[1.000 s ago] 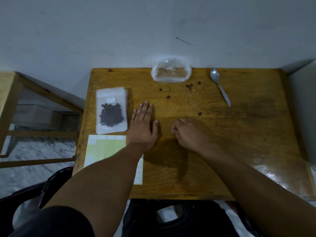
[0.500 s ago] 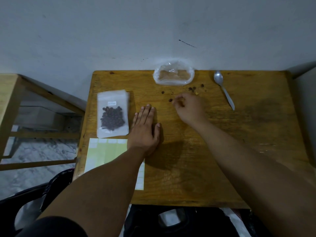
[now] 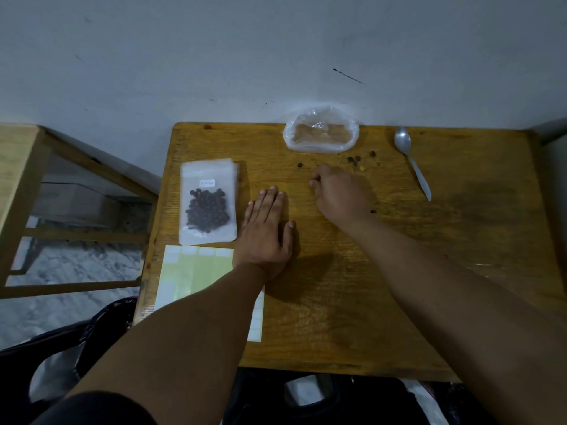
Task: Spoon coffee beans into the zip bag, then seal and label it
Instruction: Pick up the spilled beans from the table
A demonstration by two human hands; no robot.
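Observation:
A clear zip bag (image 3: pixel 208 200) of dark coffee beans lies flat at the table's left, with a small white label (image 3: pixel 207 183) on it, on top of more bags. My left hand (image 3: pixel 267 231) rests flat on the wood just right of the bag, fingers straight. Further back, my right hand (image 3: pixel 340 191) has its fingers curled, the tips pinched together on the table where a loose bean lay. Loose beans (image 3: pixel 356 161) are scattered behind it. A metal spoon (image 3: pixel 412 161) lies at the back right, untouched.
A crumpled clear plastic bag (image 3: pixel 320 133) sits at the table's back edge against the wall. A sheet of label stickers (image 3: pixel 196 271) lies near the front left under my left forearm. The wooden table (image 3: pixel 460 240) ends at the wall. A wooden frame (image 3: pixel 18 179) stands left.
My right hand moved from the table's middle forward to the loose beans and pinched at one, which no longer shows. My left hand stayed flat in place.

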